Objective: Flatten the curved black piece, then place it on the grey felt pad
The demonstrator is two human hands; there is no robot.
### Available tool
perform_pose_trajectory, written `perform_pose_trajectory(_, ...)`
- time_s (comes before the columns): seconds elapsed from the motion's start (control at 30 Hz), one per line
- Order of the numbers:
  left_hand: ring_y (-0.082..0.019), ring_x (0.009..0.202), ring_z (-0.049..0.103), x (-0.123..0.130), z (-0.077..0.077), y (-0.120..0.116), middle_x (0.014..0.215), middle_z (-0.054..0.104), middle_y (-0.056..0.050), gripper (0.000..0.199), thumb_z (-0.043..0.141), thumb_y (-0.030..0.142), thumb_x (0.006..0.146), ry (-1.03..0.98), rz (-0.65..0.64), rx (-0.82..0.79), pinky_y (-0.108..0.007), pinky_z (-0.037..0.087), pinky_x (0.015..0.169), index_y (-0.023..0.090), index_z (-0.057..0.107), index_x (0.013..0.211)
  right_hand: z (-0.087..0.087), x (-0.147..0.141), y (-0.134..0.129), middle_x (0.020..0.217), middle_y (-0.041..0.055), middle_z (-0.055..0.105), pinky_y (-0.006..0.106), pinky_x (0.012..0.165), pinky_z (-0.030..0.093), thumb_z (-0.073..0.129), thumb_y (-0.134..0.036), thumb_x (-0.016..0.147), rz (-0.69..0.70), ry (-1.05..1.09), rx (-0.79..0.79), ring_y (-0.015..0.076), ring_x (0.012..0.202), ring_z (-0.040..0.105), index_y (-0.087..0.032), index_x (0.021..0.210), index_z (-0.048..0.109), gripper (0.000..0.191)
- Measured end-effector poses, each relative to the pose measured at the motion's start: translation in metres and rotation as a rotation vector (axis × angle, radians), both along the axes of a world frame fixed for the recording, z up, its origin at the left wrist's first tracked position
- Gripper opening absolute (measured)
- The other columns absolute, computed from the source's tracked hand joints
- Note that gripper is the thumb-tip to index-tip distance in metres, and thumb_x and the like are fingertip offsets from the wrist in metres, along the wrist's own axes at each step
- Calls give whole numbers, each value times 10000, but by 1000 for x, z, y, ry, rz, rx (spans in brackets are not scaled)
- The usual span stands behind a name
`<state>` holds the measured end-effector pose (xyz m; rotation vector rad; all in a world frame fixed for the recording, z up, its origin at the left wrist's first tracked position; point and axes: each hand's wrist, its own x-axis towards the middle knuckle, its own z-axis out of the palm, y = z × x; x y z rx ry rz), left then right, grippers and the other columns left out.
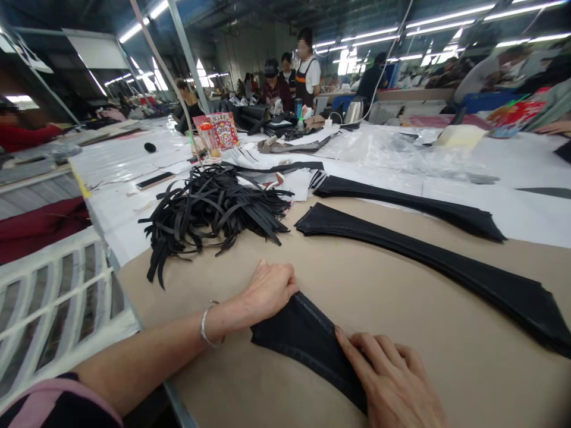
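Observation:
A black, curved fabric piece [294, 333] with a flared end lies on the brown paper in front of me. My left hand [267, 291], with a silver bangle at the wrist, is closed at the piece's far upper edge; its fingertips are hidden. Lower right, my right hand [388, 377] rests with fingers stretched out on the same piece, covering part of it. Beyond them lie two stacks of similarly shaped black pieces, a nearer stack [401, 249] and a farther stack [410, 205]. Left of the stacks is a tangled heap of black strips [214, 208].
Brown paper [446, 321] covers the near tabletop, white sheeting [120, 172] the far part. A phone [155, 181], a plastic cup [209, 142], a kettle [354, 113] and clear plastic film [388, 151] lie farther back. A white slatted rack [57, 291] stands left. Several people work beyond.

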<state>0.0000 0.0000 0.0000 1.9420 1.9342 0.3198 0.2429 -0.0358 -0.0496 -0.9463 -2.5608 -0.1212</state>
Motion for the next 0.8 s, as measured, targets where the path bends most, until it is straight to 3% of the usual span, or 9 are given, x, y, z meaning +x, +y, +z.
perform_pose_trajectory(0.07, -186, 673, 596, -3, -5, 0, 677, 633, 20, 90, 640, 243, 808, -24, 49, 26, -300, 379, 717, 197, 563, 801, -1, 0, 0, 926, -13, 608, 352, 690, 347, 497, -1, 556, 1, 2, 2, 185, 788, 520, -218, 1205, 528, 684)
perform_pose_trajectory(0.2, -169, 623, 561, -15, -14, 2, 654, 570, 54, 273, 691, 289, 772, -75, 139, 104, -267, 382, 605, 202, 498, 944, -2, 1, 0, 951, -15, 610, 349, 699, 345, 493, 8, 566, -3, 0, -5, 181, 806, 526, -226, 1205, 524, 682)
perform_pose_trajectory(0.3, -146, 748, 583, -22, -15, -3, 810, 606, 21, 100, 556, 200, 866, -122, 121, 189, -253, 426, 671, 204, 507, 954, -2, 1, 0, 944, -13, 610, 345, 691, 338, 493, 10, 569, -3, 7, 5, 178, 797, 524, -221, 1201, 526, 673)
perform_pose_trajectory(0.4, -154, 964, 567, -23, -15, -15, 1007, 625, -30, 187, 434, 107, 923, -104, -146, 330, -280, 415, 851, 198, 578, 999, -1, 0, -1, 938, -12, 609, 346, 701, 341, 499, 15, 578, -4, 1, 4, 177, 806, 525, -221, 1199, 533, 665)
perform_pose_trajectory(0.47, -173, 1012, 550, -22, -17, -24, 1059, 634, -50, 280, 397, 83, 938, -3, -406, 404, -317, 389, 887, 206, 605, 1080, 0, -1, -2, 945, -12, 608, 347, 711, 347, 510, 10, 585, -8, 0, -6, 178, 814, 525, -224, 1196, 541, 655)
perform_pose_trajectory(0.53, -185, 1017, 544, -23, -21, -29, 1083, 640, -61, 308, 400, 88, 944, 118, -560, 428, -339, 379, 878, 204, 595, 1152, 1, -2, -3, 943, -12, 608, 345, 713, 350, 519, 6, 594, -16, -1, -21, 176, 811, 522, -222, 1192, 552, 641)
perform_pose_trajectory(0.7, -189, 1047, 531, -35, -28, -27, 1119, 633, -70, 301, 437, 104, 940, 251, -640, 446, -346, 381, 879, 181, 587, 1189, 1, -2, -6, 979, -7, 612, 338, 735, 355, 499, 19, 647, -51, 17, -64, 169, 838, 526, -231, 1221, 561, 630)
perform_pose_trajectory(0.8, -210, 1056, 525, -39, -28, -21, 1107, 629, -77, 276, 434, 87, 930, 226, -525, 515, -370, 382, 884, 195, 660, 1045, 2, -1, -9, 1113, 4, 603, 344, 778, 356, 485, 22, 663, -66, 24, -80, 171, 915, 532, -234, 1233, 561, 629)
